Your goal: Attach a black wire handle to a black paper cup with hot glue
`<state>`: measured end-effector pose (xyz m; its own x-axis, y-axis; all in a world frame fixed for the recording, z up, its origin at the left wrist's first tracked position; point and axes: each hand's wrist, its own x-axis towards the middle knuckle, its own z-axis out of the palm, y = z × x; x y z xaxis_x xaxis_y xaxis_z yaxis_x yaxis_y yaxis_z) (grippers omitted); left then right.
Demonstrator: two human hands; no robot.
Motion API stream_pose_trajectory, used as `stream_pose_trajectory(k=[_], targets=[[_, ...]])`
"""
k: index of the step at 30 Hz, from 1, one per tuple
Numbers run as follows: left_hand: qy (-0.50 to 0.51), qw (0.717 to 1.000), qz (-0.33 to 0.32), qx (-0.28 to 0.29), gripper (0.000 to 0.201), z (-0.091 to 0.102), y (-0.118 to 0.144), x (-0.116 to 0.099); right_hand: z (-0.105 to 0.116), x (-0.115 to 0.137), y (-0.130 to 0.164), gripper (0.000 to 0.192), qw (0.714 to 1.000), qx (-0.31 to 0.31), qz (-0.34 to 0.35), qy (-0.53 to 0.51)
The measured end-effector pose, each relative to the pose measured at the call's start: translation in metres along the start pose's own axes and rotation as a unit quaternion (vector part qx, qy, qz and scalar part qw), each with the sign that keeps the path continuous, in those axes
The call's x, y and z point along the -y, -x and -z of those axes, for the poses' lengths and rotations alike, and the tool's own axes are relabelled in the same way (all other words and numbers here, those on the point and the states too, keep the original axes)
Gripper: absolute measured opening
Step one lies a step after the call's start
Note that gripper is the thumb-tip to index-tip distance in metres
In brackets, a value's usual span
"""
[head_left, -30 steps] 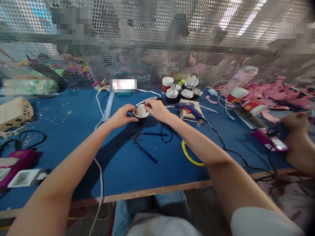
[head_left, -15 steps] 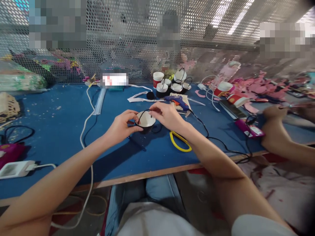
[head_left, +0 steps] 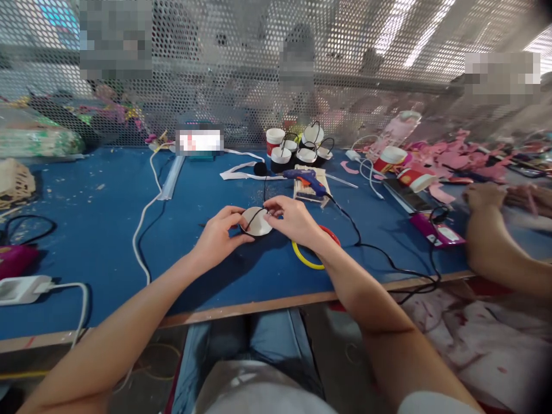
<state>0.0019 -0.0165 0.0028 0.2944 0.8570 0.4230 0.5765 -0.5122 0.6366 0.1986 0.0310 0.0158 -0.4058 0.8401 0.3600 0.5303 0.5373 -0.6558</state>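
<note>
Over the blue table, my left hand grips the left side of a small paper cup with a black outside and a white inside. A thin black cord arches across the cup's mouth like a handle. My right hand is closed at the cup's right rim, pinching the cord's end against it; the fingers partly hide that spot. Beneath my right wrist lies a yellow and red ring-shaped handle. Beyond the cup rests a blue glue gun on a small rack of wooden sticks.
Several black cups with cord handles stand by the mesh screen, beside a red and white cup. A white cable runs at left. Pink scraps and a phone lie right, near another person's arm.
The cup has tilted and sits slightly lower in view, with both hands still on it. The view has shifted a little, and more of the yellow and red handle shows.
</note>
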Motion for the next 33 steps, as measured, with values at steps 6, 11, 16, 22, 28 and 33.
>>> stream_pose_trajectory(k=[6,11,16,22,28,33], targets=[[-0.048,0.998,-0.041,-0.011,0.013,0.0,0.007,-0.003,0.0,0.006,0.004,0.01,0.996,-0.007,0.055,0.067],[-0.068,0.995,-0.066,-0.027,0.013,-0.003,0.012,-0.003,-0.004,0.005,0.007,0.01,0.991,-0.036,0.095,0.088],[-0.077,0.994,-0.075,-0.035,0.013,-0.002,0.013,-0.003,-0.006,0.005,0.009,0.009,0.99,-0.039,0.104,0.089],[-0.073,0.994,-0.069,-0.032,0.012,0.001,0.014,-0.005,-0.005,0.007,0.011,0.012,0.989,-0.034,0.102,0.098],[-0.074,0.995,-0.07,-0.025,0.013,0.002,0.015,-0.005,-0.006,0.007,0.013,0.013,0.985,-0.042,0.119,0.121],[-0.083,0.994,-0.066,-0.021,0.013,0.002,0.015,-0.006,-0.008,0.009,0.013,0.011,0.987,-0.043,0.108,0.114]])
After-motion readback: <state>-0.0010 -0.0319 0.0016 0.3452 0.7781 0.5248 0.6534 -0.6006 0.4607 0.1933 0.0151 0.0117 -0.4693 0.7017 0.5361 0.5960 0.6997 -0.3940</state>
